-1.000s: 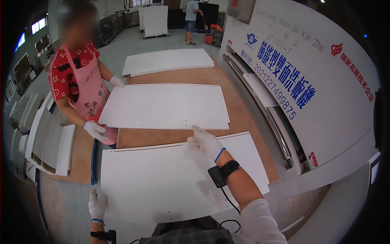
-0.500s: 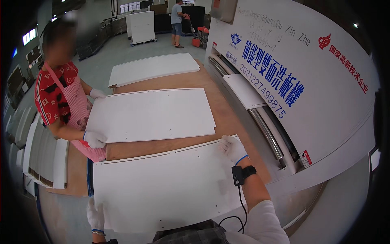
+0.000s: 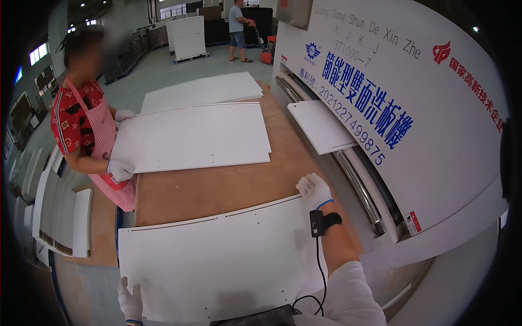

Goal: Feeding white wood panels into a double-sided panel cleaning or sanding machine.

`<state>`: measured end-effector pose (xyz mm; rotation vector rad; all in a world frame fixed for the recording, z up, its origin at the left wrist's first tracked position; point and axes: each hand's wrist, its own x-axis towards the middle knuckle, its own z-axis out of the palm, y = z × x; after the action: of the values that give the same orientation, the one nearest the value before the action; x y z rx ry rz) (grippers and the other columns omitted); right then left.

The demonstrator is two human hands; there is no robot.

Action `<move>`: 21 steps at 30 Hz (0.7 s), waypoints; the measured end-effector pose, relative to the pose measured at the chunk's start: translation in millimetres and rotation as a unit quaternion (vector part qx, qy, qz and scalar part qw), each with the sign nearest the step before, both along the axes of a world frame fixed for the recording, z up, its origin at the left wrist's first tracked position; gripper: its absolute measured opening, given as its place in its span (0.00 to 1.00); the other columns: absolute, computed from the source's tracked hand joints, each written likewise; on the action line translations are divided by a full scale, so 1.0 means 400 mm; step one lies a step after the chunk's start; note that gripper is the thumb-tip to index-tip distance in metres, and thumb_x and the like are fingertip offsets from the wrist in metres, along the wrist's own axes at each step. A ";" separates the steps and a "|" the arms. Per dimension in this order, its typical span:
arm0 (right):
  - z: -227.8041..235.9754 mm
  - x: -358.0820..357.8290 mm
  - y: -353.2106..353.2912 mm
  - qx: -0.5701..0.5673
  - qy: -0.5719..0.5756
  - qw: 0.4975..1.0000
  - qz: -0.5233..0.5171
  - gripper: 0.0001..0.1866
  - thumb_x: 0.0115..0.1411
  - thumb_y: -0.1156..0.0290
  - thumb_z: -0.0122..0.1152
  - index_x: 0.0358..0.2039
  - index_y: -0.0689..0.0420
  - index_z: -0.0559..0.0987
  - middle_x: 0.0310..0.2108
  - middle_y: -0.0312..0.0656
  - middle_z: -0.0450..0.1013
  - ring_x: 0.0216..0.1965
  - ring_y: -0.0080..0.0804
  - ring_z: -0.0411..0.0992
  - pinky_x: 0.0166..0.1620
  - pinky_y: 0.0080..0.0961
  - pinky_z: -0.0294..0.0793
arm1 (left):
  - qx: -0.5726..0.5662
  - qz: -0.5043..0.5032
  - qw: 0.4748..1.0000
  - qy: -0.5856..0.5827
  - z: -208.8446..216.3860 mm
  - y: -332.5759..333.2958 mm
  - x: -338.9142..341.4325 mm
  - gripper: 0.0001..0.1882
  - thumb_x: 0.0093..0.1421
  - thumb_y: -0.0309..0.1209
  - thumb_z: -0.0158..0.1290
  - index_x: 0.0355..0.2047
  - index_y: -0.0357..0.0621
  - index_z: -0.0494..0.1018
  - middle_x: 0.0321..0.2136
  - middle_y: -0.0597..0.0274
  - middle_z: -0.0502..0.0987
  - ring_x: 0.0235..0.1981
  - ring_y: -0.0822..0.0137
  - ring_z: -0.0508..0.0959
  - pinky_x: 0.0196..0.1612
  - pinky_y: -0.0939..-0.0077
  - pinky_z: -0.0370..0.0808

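A large white panel with small drilled holes and a groove along its far edge lies in front of me. My left hand, in a white glove, is at its near left edge, fingers stretched and thumb apart. My gloved right hand is closed at the far right corner, its fingers curled; whether they pinch the panel is hidden. A small black device is strapped to my right wrist, with a cable running down. Across from me, a co-worker's gloved hands hold the left end of a second white panel.
Another white panel lies at the far end of the brown tabletop. At right stands a large white machine with metal rollers and a panel protruding from its slot. Stacked boards stand at left.
My panel has come nearer to me, its far right corner now short of my right hand. The co-worker's panel has moved farther away. More of the panel in the machine shows.
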<state>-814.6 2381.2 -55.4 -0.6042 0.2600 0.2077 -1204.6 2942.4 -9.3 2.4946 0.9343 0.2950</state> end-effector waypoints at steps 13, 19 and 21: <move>-0.013 0.205 -0.089 -0.080 0.076 0.984 -0.139 0.30 0.62 0.57 0.50 0.56 0.66 0.60 0.59 0.56 0.55 0.54 0.49 0.61 0.55 0.41 0.64 | -0.005 -0.007 1.000 -0.006 0.024 -0.063 0.067 0.26 0.53 0.23 0.51 0.54 0.36 0.61 0.48 0.46 0.69 0.51 0.54 0.70 0.54 0.65 0.66; -0.044 0.254 -0.096 -0.044 0.028 0.988 -0.143 0.24 0.63 0.59 0.49 0.53 0.62 0.63 0.56 0.52 0.60 0.56 0.47 0.61 0.56 0.42 0.64 | 0.003 -0.042 0.999 -0.031 0.043 -0.068 0.128 0.26 0.54 0.21 0.50 0.55 0.36 0.60 0.49 0.46 0.69 0.51 0.54 0.70 0.54 0.64 0.67; -0.036 0.273 -0.081 -0.010 0.011 0.990 -0.141 0.22 0.63 0.60 0.48 0.52 0.61 0.64 0.54 0.50 0.62 0.55 0.46 0.61 0.56 0.42 0.63 | 0.012 -0.047 0.998 -0.042 0.075 -0.087 0.138 0.26 0.55 0.21 0.50 0.55 0.36 0.60 0.48 0.46 0.69 0.51 0.54 0.71 0.54 0.64 0.67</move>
<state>-705.6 2348.6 -69.9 -0.5784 0.3668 -0.0616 -1149.4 2907.5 20.7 2.5197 0.7811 0.3783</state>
